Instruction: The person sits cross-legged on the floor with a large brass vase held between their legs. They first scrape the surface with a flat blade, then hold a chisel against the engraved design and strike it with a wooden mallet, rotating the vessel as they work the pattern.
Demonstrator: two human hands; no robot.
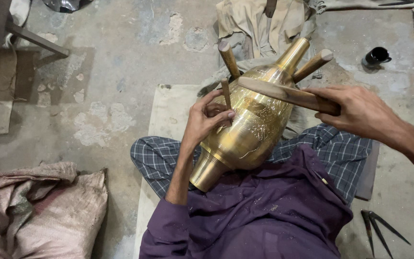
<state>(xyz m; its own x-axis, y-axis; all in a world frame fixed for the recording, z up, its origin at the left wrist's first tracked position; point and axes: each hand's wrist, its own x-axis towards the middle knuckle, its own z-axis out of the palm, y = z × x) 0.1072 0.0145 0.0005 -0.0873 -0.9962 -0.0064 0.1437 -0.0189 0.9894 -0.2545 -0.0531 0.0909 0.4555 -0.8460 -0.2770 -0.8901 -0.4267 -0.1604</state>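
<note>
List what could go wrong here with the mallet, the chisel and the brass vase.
1. The left hand pinches the small chisel close to where the wooden mallet in the right hand would land; a miss could hit the fingers.
2. The brass vase lies tilted on the lap against wooden pegs; it might roll or slip, scarring the engraving.

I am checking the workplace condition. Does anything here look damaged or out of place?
The concrete floor is worn, its surface flaked off in pale patches. Pointed metal tools lie loose beside the person's leg. The brass vase looks undamaged.
</note>
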